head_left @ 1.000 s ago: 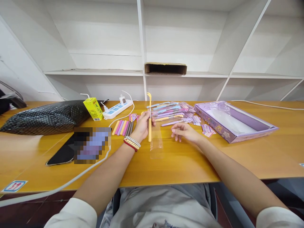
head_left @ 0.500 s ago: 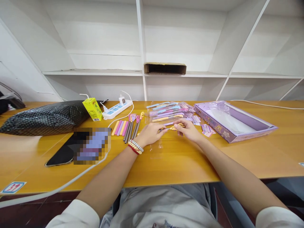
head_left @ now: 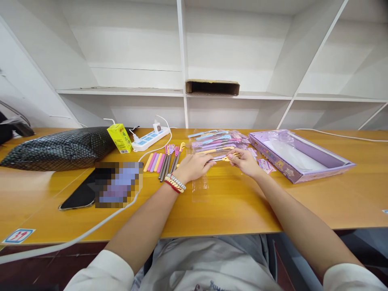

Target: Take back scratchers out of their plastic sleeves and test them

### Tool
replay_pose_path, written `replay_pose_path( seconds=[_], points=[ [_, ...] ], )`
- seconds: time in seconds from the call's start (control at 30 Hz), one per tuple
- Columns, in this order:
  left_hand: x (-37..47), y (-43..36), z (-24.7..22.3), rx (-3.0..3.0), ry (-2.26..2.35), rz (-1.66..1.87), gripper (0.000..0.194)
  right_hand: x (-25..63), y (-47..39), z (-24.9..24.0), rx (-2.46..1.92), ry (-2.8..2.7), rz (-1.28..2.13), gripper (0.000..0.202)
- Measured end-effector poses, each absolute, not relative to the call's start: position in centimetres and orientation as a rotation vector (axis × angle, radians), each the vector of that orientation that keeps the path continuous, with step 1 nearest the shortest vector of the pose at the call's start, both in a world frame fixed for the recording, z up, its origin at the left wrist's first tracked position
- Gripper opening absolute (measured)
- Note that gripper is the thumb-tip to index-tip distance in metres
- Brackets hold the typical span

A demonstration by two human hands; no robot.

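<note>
Between my two hands is a thin metal rod with a yellow hand-shaped head (head_left: 226, 159). My left hand (head_left: 197, 166) is closed on the rod's left end, and my right hand (head_left: 243, 161) pinches the yellow head. Behind them lie several wrapped sticks (head_left: 212, 139) in blue, purple and yellow. To the left of my left hand are coloured handles (head_left: 154, 162) in yellow, purple and pink, beside grey tubes with claw-shaped heads (head_left: 165, 165). A clear plastic sleeve (head_left: 200, 189) lies flat below my hands.
A purple open box (head_left: 294, 171) and small pink cards (head_left: 266, 165) are on the right. Leftward are a yellow drink carton (head_left: 120, 138), power strip (head_left: 151, 139), black wrapped parcel (head_left: 60, 147), dark tablet (head_left: 80, 192) and white cable (head_left: 100, 226). Shelves stand behind, holding a cardboard box (head_left: 212, 88).
My hands have moved slightly apart, and more of the metal rod shows between them. My right hand has shifted a little to the right.
</note>
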State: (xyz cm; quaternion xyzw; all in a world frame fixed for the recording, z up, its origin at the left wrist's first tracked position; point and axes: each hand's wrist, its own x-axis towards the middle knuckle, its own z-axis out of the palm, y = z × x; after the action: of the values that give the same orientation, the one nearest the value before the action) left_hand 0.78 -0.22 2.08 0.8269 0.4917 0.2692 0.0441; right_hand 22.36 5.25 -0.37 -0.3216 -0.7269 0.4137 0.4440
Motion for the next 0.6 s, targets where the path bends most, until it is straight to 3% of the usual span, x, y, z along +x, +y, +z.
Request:
replay_pose_path(
  seconds=[0.2,0.43,0.6],
  points=[
    [-1.9,0.1,2.7,2.486,1.608,0.832,0.033,24.3,5.9,0.2,-0.875,-1.679,0.988,0.028],
    [-4.8,1.2,2.8,2.564,2.053,0.727,0.053,26.0,6.8,0.7,-0.881,-1.546,1.044,0.029],
    [-8.2,1.5,2.8,2.467,2.406,0.667,0.053,30.0,7.6,1.4,-0.884,-1.425,0.947,0.025]
  ],
)
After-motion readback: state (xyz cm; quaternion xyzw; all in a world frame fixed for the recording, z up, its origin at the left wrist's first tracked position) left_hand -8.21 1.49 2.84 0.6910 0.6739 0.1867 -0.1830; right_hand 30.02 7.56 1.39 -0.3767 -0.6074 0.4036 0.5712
